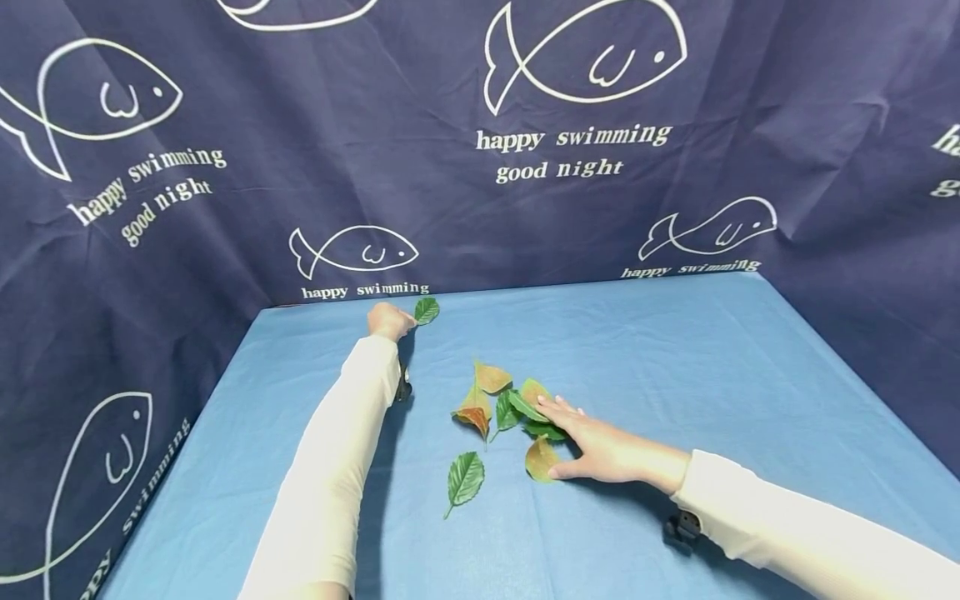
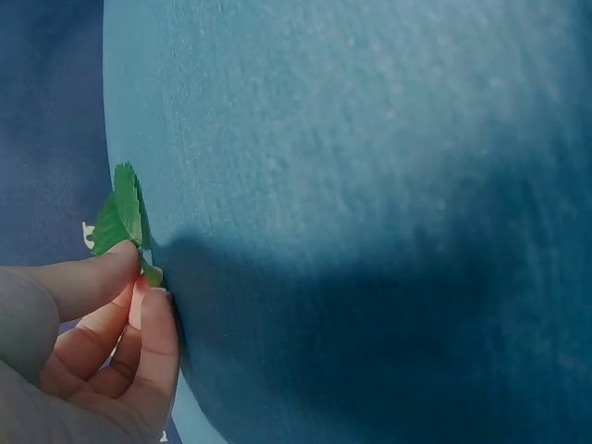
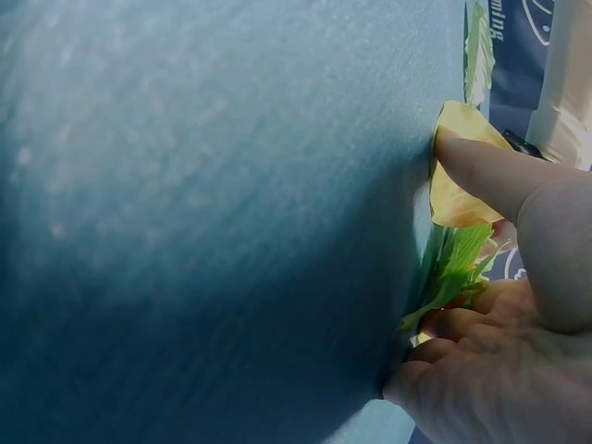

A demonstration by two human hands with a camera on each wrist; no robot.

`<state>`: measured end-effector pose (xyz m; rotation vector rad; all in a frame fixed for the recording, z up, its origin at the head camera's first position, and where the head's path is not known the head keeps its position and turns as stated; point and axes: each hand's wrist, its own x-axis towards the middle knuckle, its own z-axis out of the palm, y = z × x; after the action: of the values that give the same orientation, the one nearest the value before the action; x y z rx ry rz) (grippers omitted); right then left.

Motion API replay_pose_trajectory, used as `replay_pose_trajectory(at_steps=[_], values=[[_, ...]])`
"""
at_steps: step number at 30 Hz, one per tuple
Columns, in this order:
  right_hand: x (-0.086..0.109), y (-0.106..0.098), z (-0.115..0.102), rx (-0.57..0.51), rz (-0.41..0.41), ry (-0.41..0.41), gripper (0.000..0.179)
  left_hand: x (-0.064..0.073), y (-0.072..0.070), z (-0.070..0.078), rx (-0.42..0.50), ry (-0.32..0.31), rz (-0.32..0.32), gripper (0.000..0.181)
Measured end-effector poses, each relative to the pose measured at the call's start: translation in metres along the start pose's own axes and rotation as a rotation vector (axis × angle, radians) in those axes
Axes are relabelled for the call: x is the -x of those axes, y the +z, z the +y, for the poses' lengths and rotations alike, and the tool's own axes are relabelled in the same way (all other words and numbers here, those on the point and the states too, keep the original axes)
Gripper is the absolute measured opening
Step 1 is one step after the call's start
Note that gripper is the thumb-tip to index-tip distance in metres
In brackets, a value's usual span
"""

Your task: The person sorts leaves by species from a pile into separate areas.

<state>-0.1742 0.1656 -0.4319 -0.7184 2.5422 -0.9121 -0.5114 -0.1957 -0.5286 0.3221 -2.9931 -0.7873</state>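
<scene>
Near the far edge of the table, my left hand (image 1: 390, 321) pinches the stem of a green leaf (image 1: 427, 311). The left wrist view shows that leaf (image 2: 118, 213) between thumb and fingertips. My right hand (image 1: 611, 450) lies palm down over the right side of a loose group of leaves, fingers extended. Its thumb touches a yellow-brown leaf (image 1: 538, 460), and its fingertips rest by another green leaf (image 1: 527, 406). In the right wrist view the thumb presses the yellow leaf (image 3: 453, 199), with green leaves (image 3: 458, 268) under the fingers.
Left of the right hand lie a yellow leaf (image 1: 492, 378), a reddish-brown leaf (image 1: 474, 417) and a dark green leaf (image 1: 507, 410). A single green leaf (image 1: 466, 477) lies nearer the front. Blue cloth (image 1: 675, 350) covers the table; a navy fish-print curtain (image 1: 450, 183) hangs behind.
</scene>
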Motion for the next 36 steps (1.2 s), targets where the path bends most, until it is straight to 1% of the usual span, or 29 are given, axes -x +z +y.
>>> replay_pose_trajectory(at_steps=[1,3,4,5,6,7,9,10,11,13,14,16,17,20,21,22,24,27,28,29,32,33,36], values=[[0.000,0.000,0.000,-0.003,0.000,0.004,0.090,-0.006,0.003,-0.002,-0.015,-0.014,0.007,0.012],[0.000,0.000,-0.001,-0.003,0.000,0.017,0.090,-0.010,0.005,-0.001,-0.057,-0.051,0.015,0.015],[0.000,0.000,-0.001,-0.004,0.000,0.023,0.091,-0.014,0.009,-0.001,-0.080,-0.058,0.046,0.017],[0.000,0.001,-0.001,-0.003,0.000,0.029,0.091,-0.014,0.009,0.000,-0.100,-0.069,0.051,0.019],[0.000,0.001,-0.001,-0.003,0.000,0.032,0.091,-0.012,0.006,0.002,-0.106,-0.084,0.037,0.022],[-0.001,0.002,-0.001,-0.003,0.000,0.033,0.091,-0.011,0.005,0.003,-0.114,-0.088,0.043,0.025],[-0.001,0.002,-0.002,-0.005,-0.001,0.032,0.091,-0.027,0.017,-0.007,-0.119,-0.104,0.055,0.033],[-0.001,0.002,-0.002,-0.006,0.000,0.029,0.091,-0.028,0.016,-0.009,-0.119,-0.111,0.031,0.037],[-0.001,0.002,-0.002,-0.006,-0.001,0.025,0.091,-0.027,0.015,-0.010,-0.113,-0.113,0.037,0.037],[-0.001,0.002,-0.003,-0.009,-0.002,0.020,0.091,-0.024,0.015,-0.011,-0.101,-0.110,0.090,0.031],[-0.001,0.002,-0.003,-0.010,-0.003,0.018,0.091,-0.015,0.008,-0.007,-0.084,-0.117,0.076,0.031],[-0.001,0.002,-0.003,-0.010,-0.002,0.017,0.091,0.020,-0.019,0.013,-0.053,-0.122,0.039,0.029],[-0.001,0.002,-0.003,-0.010,-0.001,0.018,0.091,0.036,-0.029,0.021,-0.032,-0.121,0.047,0.027],[-0.001,0.000,-0.003,-0.004,0.002,0.022,0.091,0.073,-0.059,0.043,0.028,-0.133,-0.042,0.035],[-0.001,0.000,-0.003,-0.001,0.002,0.024,0.091,0.075,-0.060,0.043,0.027,-0.120,-0.028,0.033],[-0.001,0.000,-0.003,0.003,0.003,0.025,0.091,0.081,-0.065,0.047,0.029,-0.119,-0.036,0.032],[-0.001,-0.001,-0.003,0.009,0.002,0.026,0.091,0.087,-0.070,0.050,0.036,-0.120,-0.052,0.030],[-0.001,-0.001,-0.003,0.013,0.001,0.024,0.091,0.097,-0.077,0.056,0.024,-0.123,-0.055,0.029],[-0.001,-0.001,-0.003,0.012,0.001,0.022,0.091,0.106,-0.083,0.062,0.030,-0.134,-0.078,0.031],[-0.001,-0.001,-0.003,0.013,0.002,0.023,0.091,0.108,-0.085,0.063,0.026,-0.132,-0.078,0.030],[-0.001,-0.001,-0.003,0.013,0.004,0.023,0.091,0.121,-0.091,0.069,0.020,-0.121,-0.069,0.030],[-0.001,0.000,-0.003,0.014,0.005,0.023,0.091,0.122,-0.091,0.069,0.016,-0.111,-0.064,0.028],[-0.002,0.000,-0.003,0.018,0.008,0.017,0.091,0.128,-0.094,0.070,0.034,-0.108,-0.054,0.028]])
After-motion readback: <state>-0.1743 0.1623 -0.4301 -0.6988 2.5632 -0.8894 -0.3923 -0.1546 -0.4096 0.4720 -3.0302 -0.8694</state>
